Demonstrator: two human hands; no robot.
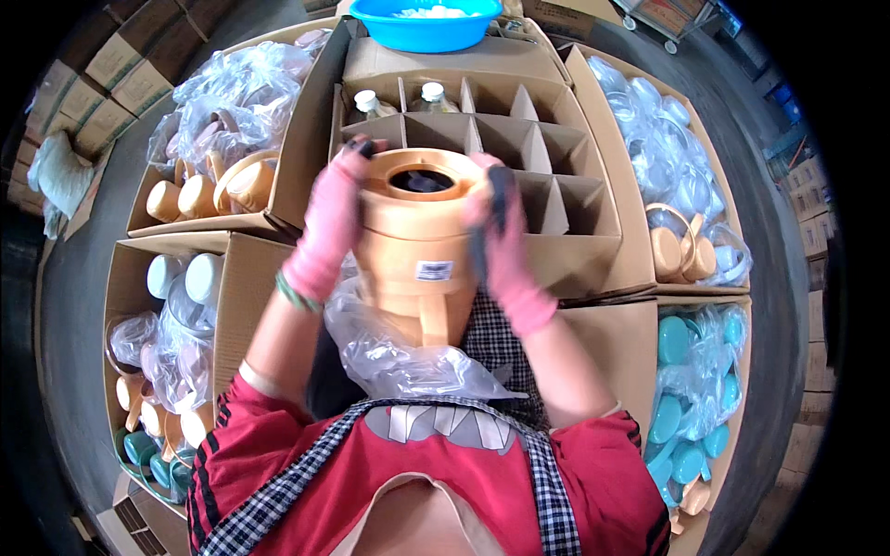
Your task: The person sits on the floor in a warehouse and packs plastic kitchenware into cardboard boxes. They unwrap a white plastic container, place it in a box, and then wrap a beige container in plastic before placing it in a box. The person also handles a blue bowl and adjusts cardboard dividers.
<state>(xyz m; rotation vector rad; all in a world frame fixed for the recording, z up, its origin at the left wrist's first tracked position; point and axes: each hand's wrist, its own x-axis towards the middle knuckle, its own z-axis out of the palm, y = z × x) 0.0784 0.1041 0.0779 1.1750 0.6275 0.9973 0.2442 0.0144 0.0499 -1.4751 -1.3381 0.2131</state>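
A peach-orange plastic jug body (414,255) is held up in front of me, with a dark round opening in its ringed top. A small white label sits on its side, and a handle points toward me. My left hand (336,208), in a pink glove with dark fingertips, grips the left of its upper rim. On the other side my right hand (503,232), gloved alike and a little blurred, holds the rim. A clear plastic bag (385,357) lies bunched around the jug's lower part, at my lap.
Ahead stands a carton with cardboard dividers (508,137); two white-capped clear bottles (433,95) sit in its far-left cells. Behind it is a blue basin (426,30) of white pieces. Open cartons of bagged plastic parts flank me: peach lids (197,196), teal lids (674,341), white lids (204,278).
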